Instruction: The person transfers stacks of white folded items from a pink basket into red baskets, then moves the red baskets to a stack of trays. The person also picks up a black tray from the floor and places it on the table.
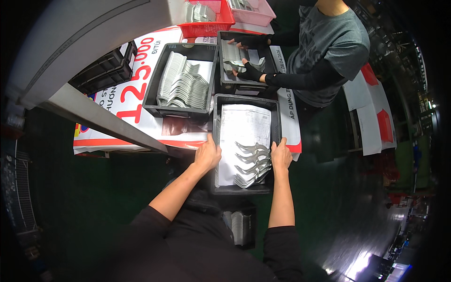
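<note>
A black plastic crate [240,190] is held between my two hands at the near edge of the table. My left hand [207,155] grips its left side, and my right hand [281,157] grips the right side; most fingers are hidden against the outer walls. Inside, a printed paper sheet [244,123] lines the bottom. Several curved, shiny metal parts [253,164] lie on the sheet in a loose row, toward the near right corner.
On the banner-covered table [181,144], another black crate [149,102] holds stacked metal parts. A co-worker's gloved hand [251,71] touches parts in a third crate [227,88]. A red basket [206,31] stands behind. A slanted metal beam [110,122] crosses the left; more parts [240,228] lie low beside me.
</note>
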Demonstrator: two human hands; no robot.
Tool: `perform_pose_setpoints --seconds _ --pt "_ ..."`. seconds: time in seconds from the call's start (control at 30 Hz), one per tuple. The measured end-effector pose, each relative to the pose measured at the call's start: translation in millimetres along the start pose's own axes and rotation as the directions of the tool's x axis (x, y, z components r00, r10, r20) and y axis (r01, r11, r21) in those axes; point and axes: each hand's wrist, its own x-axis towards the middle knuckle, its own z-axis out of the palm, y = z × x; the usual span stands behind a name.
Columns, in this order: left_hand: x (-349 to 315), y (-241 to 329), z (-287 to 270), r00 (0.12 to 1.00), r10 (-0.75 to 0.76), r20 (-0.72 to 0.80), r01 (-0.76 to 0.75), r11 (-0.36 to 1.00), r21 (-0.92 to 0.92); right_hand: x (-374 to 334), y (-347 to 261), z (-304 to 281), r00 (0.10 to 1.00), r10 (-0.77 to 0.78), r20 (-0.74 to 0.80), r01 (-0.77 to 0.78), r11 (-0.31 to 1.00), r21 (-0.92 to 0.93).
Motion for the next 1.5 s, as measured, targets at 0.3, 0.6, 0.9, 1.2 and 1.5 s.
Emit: perform_pose_setpoints --seconds 0.3,0.6,0.9,1.2,1.5 --pt "1.2 -6.1 2.1 0.999 0.05 -0.021 -0.05 0.998 0.032 0.0 0.0 2.1 1.0 0.016 0.01 -0.016 1.0 -0.006" --pt "-39.5 81.2 -81.5 0.664 0.607 -0.437 -0.547 0.793 0.27 0.9 -0.9 0.1 1.0 0.025 0.017 -0.025 0.999 -0.021" --pt "-134.7 225.5 -150.1 -0.111 0.602 -0.791 -0.994 -0.077 0.08 0.8 -3.3 -0.9 0.999 0.028 0.016 -0.027 0.999 -0.034" --pt "-165.0 230.9 -167.9 0.233 0.31 -0.922 -0.964 -0.053 -0.262 2.0 -0.8 2.3 0.999 0.034 0.01 -0.033 0.997 -0.076" --pt "-114.0 161.3 -132.9 0.052 0.673 -0.738 -0.997 0.083 0.005 3.9 -11.7 5.2 0.992 0.121 0.018 -0.118 0.984 -0.137"
